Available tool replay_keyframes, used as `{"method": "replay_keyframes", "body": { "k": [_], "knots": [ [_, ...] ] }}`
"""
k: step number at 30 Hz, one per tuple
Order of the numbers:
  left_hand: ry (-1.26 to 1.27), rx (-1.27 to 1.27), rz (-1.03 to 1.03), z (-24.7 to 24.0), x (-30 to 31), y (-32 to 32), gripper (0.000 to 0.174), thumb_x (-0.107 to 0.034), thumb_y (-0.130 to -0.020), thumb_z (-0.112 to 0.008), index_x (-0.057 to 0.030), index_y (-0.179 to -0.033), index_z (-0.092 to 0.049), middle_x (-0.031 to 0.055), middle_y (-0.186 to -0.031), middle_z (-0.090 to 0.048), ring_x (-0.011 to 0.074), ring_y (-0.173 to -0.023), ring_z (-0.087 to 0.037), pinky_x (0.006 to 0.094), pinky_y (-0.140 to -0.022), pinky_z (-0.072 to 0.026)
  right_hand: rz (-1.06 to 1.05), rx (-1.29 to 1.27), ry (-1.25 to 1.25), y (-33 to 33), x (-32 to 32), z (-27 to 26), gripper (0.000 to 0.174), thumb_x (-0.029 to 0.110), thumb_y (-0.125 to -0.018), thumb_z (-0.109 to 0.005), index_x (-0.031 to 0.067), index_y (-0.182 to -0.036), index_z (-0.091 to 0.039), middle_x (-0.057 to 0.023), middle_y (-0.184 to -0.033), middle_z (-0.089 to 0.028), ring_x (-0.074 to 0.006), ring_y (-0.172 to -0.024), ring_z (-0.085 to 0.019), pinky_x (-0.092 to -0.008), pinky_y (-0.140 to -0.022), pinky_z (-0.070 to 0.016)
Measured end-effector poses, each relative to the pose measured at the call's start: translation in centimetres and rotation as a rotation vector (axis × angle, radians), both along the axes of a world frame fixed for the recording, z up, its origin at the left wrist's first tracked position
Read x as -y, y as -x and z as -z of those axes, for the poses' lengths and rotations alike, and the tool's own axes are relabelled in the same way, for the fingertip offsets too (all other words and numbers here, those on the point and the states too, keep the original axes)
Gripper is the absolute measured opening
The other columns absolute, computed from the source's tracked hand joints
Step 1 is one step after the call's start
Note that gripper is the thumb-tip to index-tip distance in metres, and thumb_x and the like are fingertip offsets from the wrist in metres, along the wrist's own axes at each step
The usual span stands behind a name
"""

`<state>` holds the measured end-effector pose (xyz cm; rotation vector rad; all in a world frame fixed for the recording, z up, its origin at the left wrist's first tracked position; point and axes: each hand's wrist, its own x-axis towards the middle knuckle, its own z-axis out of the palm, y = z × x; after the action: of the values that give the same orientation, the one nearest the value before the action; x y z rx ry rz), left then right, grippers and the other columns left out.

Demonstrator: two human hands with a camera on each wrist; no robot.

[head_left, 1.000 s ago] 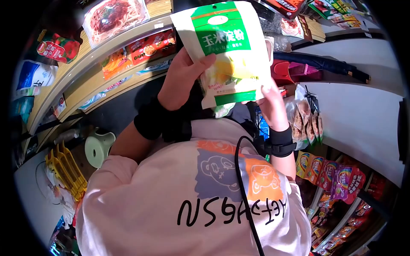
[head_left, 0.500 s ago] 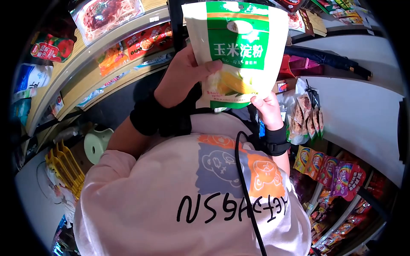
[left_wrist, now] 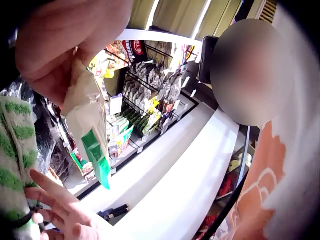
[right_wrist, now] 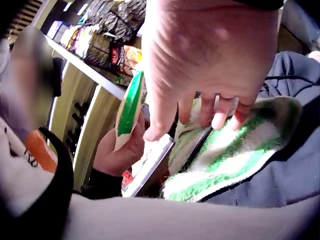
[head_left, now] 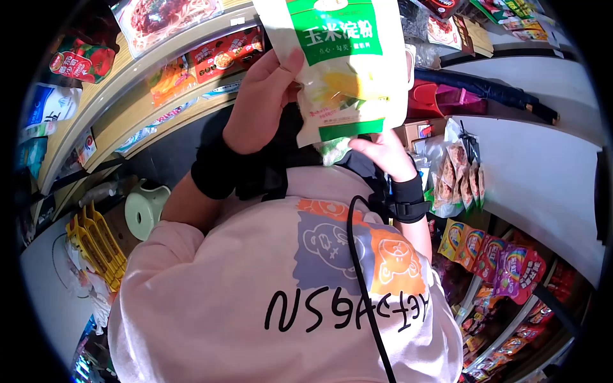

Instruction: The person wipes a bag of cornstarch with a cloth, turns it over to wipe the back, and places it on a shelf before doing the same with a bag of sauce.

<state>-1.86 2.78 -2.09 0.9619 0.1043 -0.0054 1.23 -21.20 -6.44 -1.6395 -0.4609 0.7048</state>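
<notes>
A white and green packet of corn starch [head_left: 348,83] is held up in front of the chest, its printed front facing the head camera. My left hand [head_left: 255,105] pinches its left side between thumb and fingers; the left wrist view shows the packet [left_wrist: 92,127] edge-on, hanging from that hand. My right hand [head_left: 386,156] is below the packet's lower right corner, apart from it in the right wrist view. There, its fingers [right_wrist: 220,117] reach down, loosely extended, over a fuzzy green-and-white striped pouch [right_wrist: 240,150] with a dark line along its side.
Curved wooden shelves with food packs [head_left: 227,57] run along the left. A dark folded umbrella [head_left: 479,92] lies on the white shelf at right, above hanging snack bags [head_left: 456,175] and candy packs [head_left: 495,262]. A pale green stool [head_left: 143,214] stands lower left. A black cable [head_left: 357,255] crosses the shirt.
My right hand has come away from the packet's lower right edge and moved down and left. The packet, still in my left hand, has shifted slightly up and left since half a second ago.
</notes>
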Motion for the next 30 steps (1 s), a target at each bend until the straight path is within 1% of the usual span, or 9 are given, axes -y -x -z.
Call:
{"method": "replay_keyframes", "body": {
  "k": [1,3,6,10,13,18,21,28,30],
  "knots": [
    [-0.025,-0.015,-0.002,0.1,0.3,0.0,0.031,-0.029,-0.097,-0.045,-0.0052,-0.115,-0.052,0.0019,-0.103,-0.060,0.0082,-0.089,-0.058,0.0242,-0.077,-0.0476,-0.088,0.178,0.122,-0.1,0.0,0.9,0.047,0.007,-0.074,-0.071,0.0010,-0.117,-0.053,-0.0088,-0.108,-0.060,-0.0200,-0.101,-0.055,-0.0343,-0.090,-0.0423],
    [-0.054,-0.027,0.016,0.3,0.4,0.1,0.030,-0.028,-0.097,-0.044,-0.0050,-0.115,-0.051,0.0019,-0.104,-0.060,0.0078,-0.090,-0.058,0.0243,-0.077,-0.0476,-0.213,0.403,0.269,0.0,-1.3,-0.5,0.045,0.008,-0.073,-0.071,0.0009,-0.115,-0.056,-0.0104,-0.108,-0.061,-0.0207,-0.101,-0.057,-0.0331,-0.090,-0.0425],
    [-0.054,-0.010,0.066,0.3,0.5,0.2,0.031,-0.028,-0.096,-0.046,-0.0053,-0.117,-0.051,0.0020,-0.106,-0.059,0.0087,-0.091,-0.058,0.0249,-0.079,-0.0474,-0.205,0.718,0.481,0.6,-2.4,-0.2,0.041,0.008,-0.071,-0.070,0.0022,-0.110,-0.058,-0.0135,-0.104,-0.061,-0.0282,-0.096,-0.058,-0.0363,-0.085,-0.0454],
    [-0.050,-0.006,0.083,0.0,0.7,0.5,0.033,-0.028,-0.095,-0.048,-0.0052,-0.118,-0.050,0.0032,-0.107,-0.059,0.0113,-0.094,-0.058,0.0257,-0.081,-0.0472,-0.040,0.942,0.362,-0.4,-2.9,0.6,0.030,0.007,-0.073,-0.066,0.0035,-0.102,-0.061,-0.0134,-0.098,-0.061,-0.0312,-0.091,-0.059,-0.0382,-0.076,-0.0482],
    [-0.081,-0.006,0.093,0.4,0.0,0.3,0.032,-0.026,-0.095,-0.049,-0.0047,-0.119,-0.050,0.0036,-0.108,-0.058,0.0114,-0.097,-0.057,0.0263,-0.081,-0.0469,-0.087,1.050,0.485,-0.9,-2.2,0.7,0.029,0.009,-0.073,-0.066,0.0036,-0.100,-0.061,-0.0135,-0.096,-0.061,-0.0321,-0.091,-0.059,-0.0379,-0.076,-0.0482],
    [-0.174,-0.014,0.174,1.2,-2.5,-0.5,0.030,-0.021,-0.091,-0.050,-0.0037,-0.116,-0.050,0.0039,-0.108,-0.057,0.0110,-0.098,-0.055,0.0274,-0.082,-0.0460,-0.187,0.737,0.555,-0.9,-0.2,0.0,0.025,0.012,-0.073,-0.067,0.0023,-0.094,-0.058,-0.0129,-0.068,-0.059,-0.0304,-0.070,-0.060,-0.0392,-0.069,-0.0451],
    [-0.226,-0.019,0.211,2.2,-3.7,-1.3,0.030,-0.019,-0.089,-0.051,-0.0031,-0.114,-0.051,0.0039,-0.106,-0.057,0.0112,-0.097,-0.055,0.0275,-0.082,-0.0457,-0.221,0.467,0.517,-0.7,0.4,-0.9,0.025,0.009,-0.075,-0.064,0.0023,-0.099,-0.056,-0.0129,-0.072,-0.060,-0.0310,-0.071,-0.061,-0.0370,-0.066,-0.0459],
    [-0.218,-0.048,0.220,3.4,-4.3,-2.0,0.032,-0.014,-0.086,-0.048,-0.0020,-0.116,-0.050,0.0048,-0.106,-0.057,0.0124,-0.098,-0.055,0.0273,-0.083,-0.0457,-0.162,0.195,0.310,-1.8,0.3,0.4,0.033,0.010,-0.079,-0.057,0.0040,-0.111,-0.050,-0.0138,-0.079,-0.063,-0.0337,-0.072,-0.061,-0.0369,-0.064,-0.0475],
    [-0.213,-0.042,0.221,3.3,-4.6,-2.0,0.033,-0.012,-0.085,-0.047,-0.0018,-0.117,-0.049,0.0050,-0.106,-0.057,0.0127,-0.097,-0.056,0.0274,-0.083,-0.0460,-0.083,0.430,0.507,-1.5,-0.8,0.1,0.032,0.012,-0.080,-0.057,0.0043,-0.110,-0.051,-0.0144,-0.079,-0.063,-0.0339,-0.073,-0.061,-0.0379,-0.065,-0.0478]
  ]
}}
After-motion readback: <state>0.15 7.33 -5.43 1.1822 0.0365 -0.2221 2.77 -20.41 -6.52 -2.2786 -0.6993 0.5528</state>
